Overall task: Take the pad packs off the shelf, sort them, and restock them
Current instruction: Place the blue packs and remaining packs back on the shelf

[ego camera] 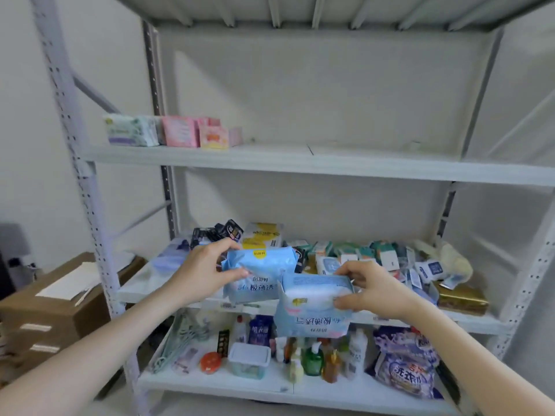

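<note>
While both hands are raised before the middle shelf [144, 283], each holds one soft, pillow-shaped pack of glossy pale-blue film, two packs in all. The left hand [204, 271] pinches the upper pack [261, 271] at its crimped left end, digits curled above and below it; a round yellow sticker shows on its top face. The right hand [372, 291] clamps the lower pack [312, 307] by its right edge in the same way, and the pack hangs with its print upside down. The lower pack's top-left corner overlaps the upper pack; whether they touch I cannot tell. Behind them the flat painted-metal shelf bears a loose heap of small sachets and packs, too blurred to count, and one gold foil box [462, 298] at the right. The top shelf [330, 163] carries one green-and-white soft pack [129, 130] and a short row of pink cartons [180, 131] at its left end. The bottom shelf [210, 382] holds plastic bottles, one clear lidded tub [249, 360] and one purple printed bag [405, 364]. A cardboard box [54, 310] sits left of the rack.
</note>
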